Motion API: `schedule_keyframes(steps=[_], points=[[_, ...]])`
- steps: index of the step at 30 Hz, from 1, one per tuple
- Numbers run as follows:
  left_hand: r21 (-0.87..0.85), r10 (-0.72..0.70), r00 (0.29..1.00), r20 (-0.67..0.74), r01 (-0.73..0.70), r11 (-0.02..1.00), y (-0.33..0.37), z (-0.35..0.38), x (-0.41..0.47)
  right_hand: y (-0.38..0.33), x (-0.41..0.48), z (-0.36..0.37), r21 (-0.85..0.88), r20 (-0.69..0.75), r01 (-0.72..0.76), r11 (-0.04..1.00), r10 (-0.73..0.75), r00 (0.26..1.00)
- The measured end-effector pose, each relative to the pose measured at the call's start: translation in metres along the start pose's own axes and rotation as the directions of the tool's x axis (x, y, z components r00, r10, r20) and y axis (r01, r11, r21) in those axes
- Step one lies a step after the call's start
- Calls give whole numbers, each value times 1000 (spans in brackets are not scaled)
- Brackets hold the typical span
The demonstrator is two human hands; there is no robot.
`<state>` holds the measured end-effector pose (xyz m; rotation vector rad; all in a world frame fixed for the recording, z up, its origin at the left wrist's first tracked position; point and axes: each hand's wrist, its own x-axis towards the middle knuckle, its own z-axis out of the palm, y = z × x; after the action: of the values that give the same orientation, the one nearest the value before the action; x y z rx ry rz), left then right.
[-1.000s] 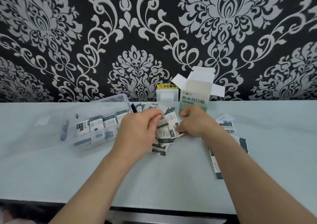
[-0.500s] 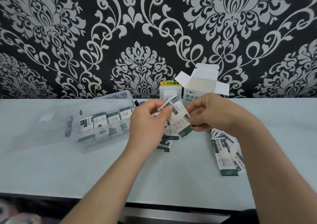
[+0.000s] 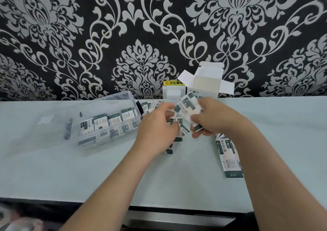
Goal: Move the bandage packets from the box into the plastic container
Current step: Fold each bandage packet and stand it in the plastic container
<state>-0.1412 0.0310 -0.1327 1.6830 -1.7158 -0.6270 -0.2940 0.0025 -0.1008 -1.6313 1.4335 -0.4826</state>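
The clear plastic container (image 3: 74, 124) lies on the left of the counter with several white-and-green bandage packets (image 3: 113, 120) standing in it. The open white bandage box (image 3: 206, 85) stands upright at the wall. My right hand (image 3: 212, 121) holds a small stack of bandage packets (image 3: 187, 107) above the counter, just in front of the box. My left hand (image 3: 157, 130) is beside it, blurred, fingers curled at the stack's left edge. Loose packets (image 3: 182, 131) lie under my hands, and more packets (image 3: 229, 160) lie to the right beside my forearm.
A white wall socket (image 3: 172, 93) with a yellow warning label sits against the patterned wall between container and box. A dark latch (image 3: 68, 130) shows on the container's left end. The counter's front edge runs along the bottom.
Both hands lifted packets from the loose pile on the counter and brought them together in the air. My left hand has since shifted slightly left and down.
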Motion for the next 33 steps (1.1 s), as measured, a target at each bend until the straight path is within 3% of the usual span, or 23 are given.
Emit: schedule_keyframes(steps=[2,4,11,15,20,25,30,31,33], points=[[300,14,987,158,-62,952,-4,5,-3,4,4,-3,38,-73,-56,998,58,996],[435,-2,966,259,-114,893,-7,13,-5,6,8,0,45,-75,-113,993,116,990],[594,161,974,157,-224,773,-2,17,-8,3,11,12,161,-28,-128,979,134,991],[460,184,978,94,-206,863,-10,15,-5,1,8,13,242,-31,-113,964,124,992],[271,316,947,-62,-289,918,-14,8,-4,-3,3,9,278,-65,-54,959,75,995],[-79,166,955,-247,-191,979,-11,-7,-5,-10,-3,0,346,-84,77,935,-50,995],[-496,-5,927,-374,-196,846,0,-13,-10,-15,-3,2,467,-141,58,882,10,990],[-492,27,911,-411,-247,835,2,-14,-11,-16,-3,3,486,-139,37,873,36,990],[-318,192,862,-469,-368,874,3,-16,-14,-19,-4,9,552,-64,-11,834,56,996]])
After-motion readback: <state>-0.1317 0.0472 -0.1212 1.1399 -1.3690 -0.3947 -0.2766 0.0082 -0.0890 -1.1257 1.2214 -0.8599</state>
